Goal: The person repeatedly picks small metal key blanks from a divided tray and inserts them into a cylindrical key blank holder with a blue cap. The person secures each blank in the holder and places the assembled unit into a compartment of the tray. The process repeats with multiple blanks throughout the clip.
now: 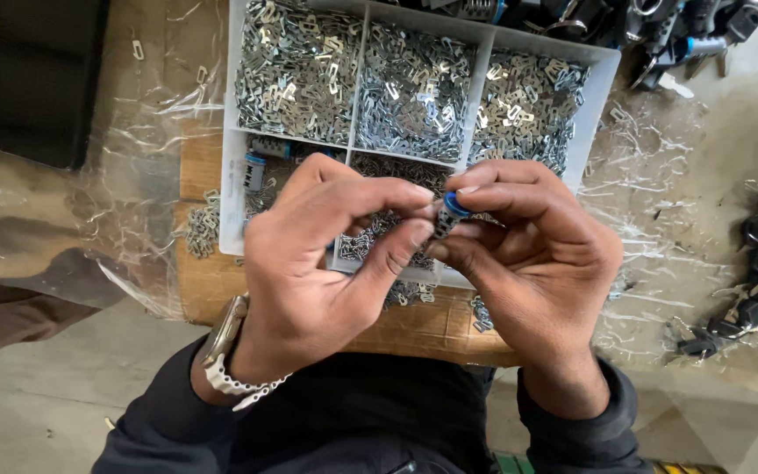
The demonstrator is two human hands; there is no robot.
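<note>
We judge fitting underway: left hand (326, 254) and right hand (528, 254) both pinch the blue-capped cylinder (449, 213), tray (232, 175) at 12 o'clock; next needs a steady, aligned grip.

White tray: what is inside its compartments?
The white tray holds heaps of small metal plates; one compartment holds blue-capped cylinders. The hands cover the front compartments.

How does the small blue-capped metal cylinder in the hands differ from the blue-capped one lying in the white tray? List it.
The small blue-capped metal cylinder in the hands is pinched by fingers of both hands above the white tray; the blue-capped cylinder in the tray lies untouched in the lower-left compartment. Both have blue ends and metal bodies.
</note>
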